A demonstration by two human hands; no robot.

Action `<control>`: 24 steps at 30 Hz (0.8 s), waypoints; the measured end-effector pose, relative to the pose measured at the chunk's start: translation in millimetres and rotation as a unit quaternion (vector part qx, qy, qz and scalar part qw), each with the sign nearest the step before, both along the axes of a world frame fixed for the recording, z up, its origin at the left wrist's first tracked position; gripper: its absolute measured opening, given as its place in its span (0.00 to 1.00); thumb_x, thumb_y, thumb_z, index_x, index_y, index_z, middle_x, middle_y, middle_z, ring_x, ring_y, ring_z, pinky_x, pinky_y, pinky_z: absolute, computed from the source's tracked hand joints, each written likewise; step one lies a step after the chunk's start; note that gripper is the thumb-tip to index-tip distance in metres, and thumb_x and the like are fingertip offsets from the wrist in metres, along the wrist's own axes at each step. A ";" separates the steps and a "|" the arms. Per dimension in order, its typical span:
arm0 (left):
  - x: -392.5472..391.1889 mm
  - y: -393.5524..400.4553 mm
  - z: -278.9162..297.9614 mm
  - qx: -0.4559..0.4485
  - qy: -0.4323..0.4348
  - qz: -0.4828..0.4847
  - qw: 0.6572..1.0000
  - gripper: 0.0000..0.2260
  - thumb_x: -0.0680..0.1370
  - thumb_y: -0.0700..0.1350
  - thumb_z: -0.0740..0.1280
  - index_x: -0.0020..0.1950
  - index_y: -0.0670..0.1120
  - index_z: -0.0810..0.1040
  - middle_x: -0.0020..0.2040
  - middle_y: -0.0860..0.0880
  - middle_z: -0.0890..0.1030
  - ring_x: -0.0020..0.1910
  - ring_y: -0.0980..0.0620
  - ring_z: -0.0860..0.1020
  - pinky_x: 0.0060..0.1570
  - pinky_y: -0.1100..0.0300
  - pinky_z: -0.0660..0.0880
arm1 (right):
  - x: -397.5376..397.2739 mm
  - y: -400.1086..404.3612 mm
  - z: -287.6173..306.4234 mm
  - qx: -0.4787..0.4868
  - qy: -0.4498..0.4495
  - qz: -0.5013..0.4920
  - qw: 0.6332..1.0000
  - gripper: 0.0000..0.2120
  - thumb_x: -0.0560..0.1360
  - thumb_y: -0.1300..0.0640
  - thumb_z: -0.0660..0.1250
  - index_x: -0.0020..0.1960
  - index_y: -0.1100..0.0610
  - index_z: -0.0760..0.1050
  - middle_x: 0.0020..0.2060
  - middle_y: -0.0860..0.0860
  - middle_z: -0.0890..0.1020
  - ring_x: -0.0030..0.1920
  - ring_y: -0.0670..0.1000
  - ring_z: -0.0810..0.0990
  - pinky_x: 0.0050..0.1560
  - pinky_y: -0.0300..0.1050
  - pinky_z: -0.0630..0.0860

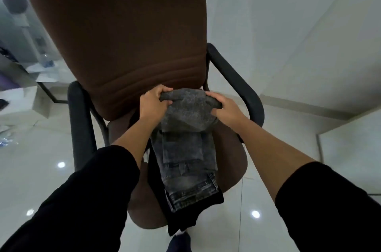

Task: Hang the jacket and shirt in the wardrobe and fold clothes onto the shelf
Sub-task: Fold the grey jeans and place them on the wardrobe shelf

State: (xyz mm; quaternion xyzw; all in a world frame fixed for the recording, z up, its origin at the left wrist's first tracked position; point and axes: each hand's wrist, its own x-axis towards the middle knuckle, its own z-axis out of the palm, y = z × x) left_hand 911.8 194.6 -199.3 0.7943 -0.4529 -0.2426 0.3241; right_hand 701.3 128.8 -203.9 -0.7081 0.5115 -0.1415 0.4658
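Both grips, left hand (153,103) and right hand (224,108), clutch the grey jeans (185,148) on the chair (132,35).

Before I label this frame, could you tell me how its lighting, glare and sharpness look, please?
Head view: soft overall, wide-angle bending at the edges; round lamp glare on the glossy floor; left background blurred; jeans, left hand and right hand evenly lit and readable.
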 end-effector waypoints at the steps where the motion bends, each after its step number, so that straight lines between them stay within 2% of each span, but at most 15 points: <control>1: -6.7 19.6 -11.3 0.006 0.005 0.006 1.000 0.12 0.73 0.39 0.71 0.56 0.49 0.79 0.53 0.49 0.82 0.52 0.51 0.79 0.47 0.63 0.72 | -4.4 16.2 -8.8 0.036 -0.021 -0.028 0.999 0.25 0.73 0.66 0.64 0.66 0.46 0.73 0.64 0.50 0.74 0.62 0.52 0.74 0.59 0.46 0.75; 4: -29.5 83.8 -50.2 0.032 0.019 0.019 0.999 0.11 0.73 0.40 0.72 0.54 0.49 0.79 0.53 0.50 0.81 0.49 0.52 0.78 0.43 0.62 0.70 | -19.1 67.0 -33.9 0.134 -0.067 -0.094 0.984 0.16 0.75 0.63 0.64 0.61 0.53 0.79 0.57 0.49 0.76 0.60 0.49 0.73 0.57 0.41 0.71; 6: -47.2 126.8 -79.9 0.070 0.052 0.019 0.996 0.12 0.71 0.43 0.74 0.52 0.50 0.77 0.53 0.52 0.80 0.49 0.52 0.77 0.43 0.61 0.71 | -32.8 97.0 -58.5 0.178 -0.044 -0.108 0.977 0.13 0.76 0.60 0.65 0.58 0.53 0.81 0.55 0.48 0.76 0.58 0.47 0.72 0.55 0.42 0.69; 9: -71.4 176.4 -122.7 0.131 0.091 0.033 0.987 0.15 0.69 0.54 0.75 0.50 0.51 0.75 0.49 0.53 0.77 0.50 0.52 0.75 0.44 0.60 0.70 | -52.0 134.8 -102.2 0.227 0.005 -0.098 0.969 0.07 0.76 0.53 0.65 0.50 0.51 0.81 0.52 0.46 0.78 0.52 0.47 0.74 0.49 0.44 0.69; 11: -81.1 189.9 -144.0 0.158 0.112 0.070 0.979 0.20 0.71 0.61 0.70 0.51 0.48 0.72 0.46 0.52 0.76 0.51 0.48 0.75 0.44 0.58 0.68 | -60.6 152.0 -131.9 0.208 0.021 -0.100 0.973 0.06 0.76 0.49 0.66 0.47 0.49 0.78 0.47 0.46 0.78 0.48 0.49 0.76 0.45 0.43 0.70; 13: -84.0 185.9 -158.0 0.168 0.123 0.114 0.971 0.25 0.73 0.64 0.64 0.55 0.45 0.68 0.48 0.48 0.75 0.53 0.43 0.75 0.45 0.55 0.68 | -64.5 157.1 -153.6 0.167 0.025 -0.115 0.979 0.10 0.74 0.45 0.67 0.52 0.48 0.75 0.50 0.48 0.77 0.50 0.51 0.77 0.48 0.42 0.72; 15: -82.5 168.9 -169.4 0.167 0.128 0.144 0.967 0.30 0.72 0.65 0.64 0.61 0.43 0.64 0.57 0.43 0.73 0.58 0.39 0.74 0.51 0.52 0.70 | -62.4 151.0 -167.8 0.163 0.027 -0.113 0.980 0.20 0.73 0.40 0.66 0.61 0.46 0.69 0.59 0.53 0.73 0.55 0.53 0.76 0.55 0.45 0.75; 17: -79.5 148.2 -179.5 0.184 0.123 0.156 0.963 0.34 0.71 0.66 0.65 0.66 0.44 0.60 0.65 0.40 0.66 0.64 0.38 0.69 0.60 0.47 0.69 | -54.8 139.9 -175.5 0.162 0.058 -0.097 0.980 0.27 0.73 0.38 0.64 0.68 0.45 0.62 0.65 0.55 0.66 0.60 0.58 0.73 0.61 0.49 0.72; 20: -70.8 121.3 -193.5 0.193 0.124 0.153 0.961 0.38 0.70 0.66 0.65 0.70 0.47 0.55 0.69 0.39 0.63 0.68 0.37 0.65 0.65 0.42 0.66 | -38.2 118.5 -187.0 0.161 0.120 -0.100 0.975 0.31 0.73 0.34 0.61 0.70 0.44 0.58 0.66 0.59 0.63 0.64 0.62 0.68 0.66 0.54 0.68; 22: -63.1 108.6 -199.0 0.160 0.154 0.143 0.965 0.41 0.71 0.64 0.67 0.74 0.48 0.50 0.70 0.39 0.65 0.66 0.37 0.68 0.65 0.44 0.67 | -27.7 106.8 -193.7 0.193 0.088 -0.113 0.971 0.33 0.71 0.33 0.63 0.70 0.44 0.56 0.67 0.59 0.66 0.63 0.62 0.70 0.65 0.57 0.69; 24: -55.8 100.6 -201.1 0.119 0.168 0.136 0.969 0.42 0.72 0.61 0.68 0.76 0.51 0.46 0.72 0.42 0.65 0.67 0.40 0.69 0.64 0.48 0.68 | -18.7 98.8 -197.1 0.206 0.050 -0.123 0.970 0.39 0.68 0.32 0.65 0.72 0.40 0.50 0.69 0.57 0.67 0.64 0.61 0.71 0.65 0.59 0.69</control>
